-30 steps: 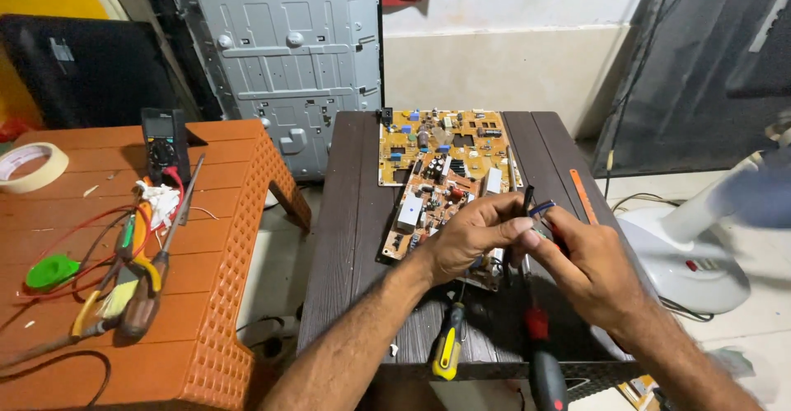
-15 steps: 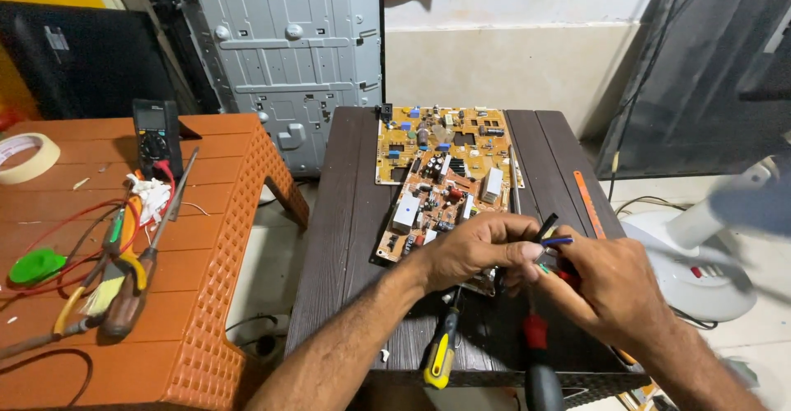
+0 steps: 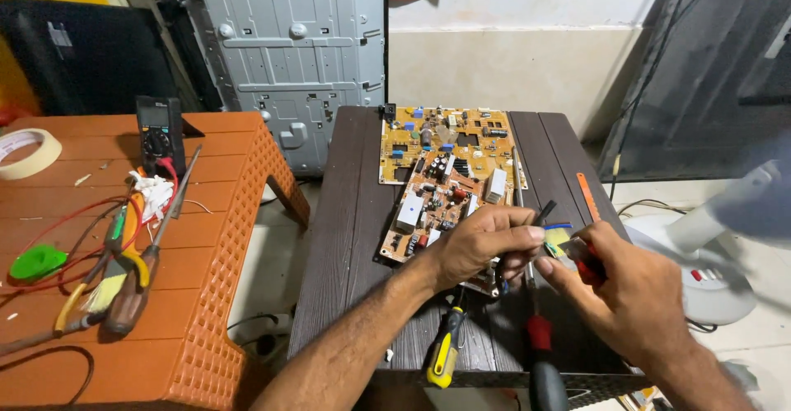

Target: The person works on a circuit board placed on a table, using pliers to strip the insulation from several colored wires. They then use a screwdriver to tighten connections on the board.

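Item: small yellow part (image 3: 557, 236), pinched over the dark table (image 3: 346, 238).
My left hand (image 3: 478, 242) closed on it; my right hand (image 3: 630, 291) gripping red-handled pliers (image 3: 587, 261); steady grip advisable, beside the circuit board (image 3: 432, 205).

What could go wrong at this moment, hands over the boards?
1. Both hands, left hand and right hand, pinch a small part over the circuit boards; a slip might drop it among the components.
2. The yellow-handled screwdriver lies near the dark table's front edge by the left forearm; a nudge could knock it off.
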